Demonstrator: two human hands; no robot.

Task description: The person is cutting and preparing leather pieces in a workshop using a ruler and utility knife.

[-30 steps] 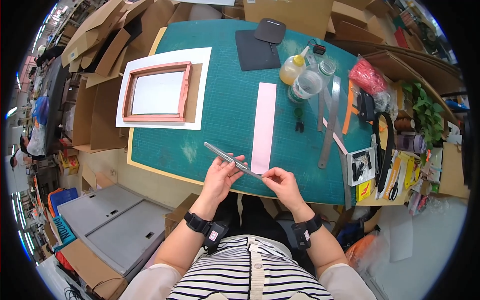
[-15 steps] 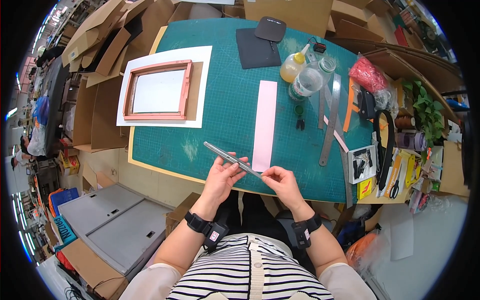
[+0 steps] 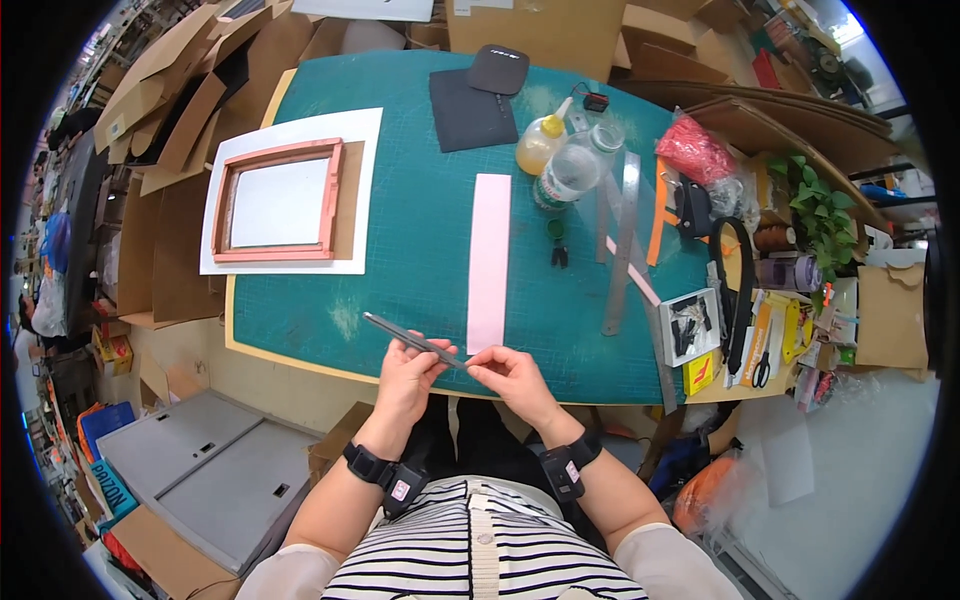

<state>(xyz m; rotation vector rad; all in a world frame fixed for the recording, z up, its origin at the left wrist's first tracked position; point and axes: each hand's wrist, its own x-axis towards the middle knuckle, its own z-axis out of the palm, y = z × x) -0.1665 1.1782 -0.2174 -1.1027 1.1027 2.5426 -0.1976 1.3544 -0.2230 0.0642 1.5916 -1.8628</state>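
Note:
My left hand (image 3: 404, 384) is closed around a slim grey metal cutter knife (image 3: 388, 325), held slantwise above the near edge of the green cutting mat (image 3: 420, 240). The knife's far end points up and left. At its lower right end, the fingertips of my right hand (image 3: 518, 384) are pinched together; they hide the tip. Just beyond both hands lies a long pale pink strip (image 3: 489, 262), flat on the mat. To the left, a reddish-pink rectangular frame (image 3: 330, 205) rests on brown board and a white sheet (image 3: 362, 160).
Right of the strip stand a yellow-capped glue bottle (image 3: 540, 148) and a clear plastic bottle (image 3: 568, 176). Metal rulers (image 3: 622, 250) lie beyond them. A white tray of small black parts (image 3: 690, 326) and scissors (image 3: 761, 374) sit at the right edge. A black pad (image 3: 470, 112) lies at the back.
The whole view has shifted, moving the table and hands leftward in the picture. Both hands keep the same grip on the knife, which is tilted slightly differently.

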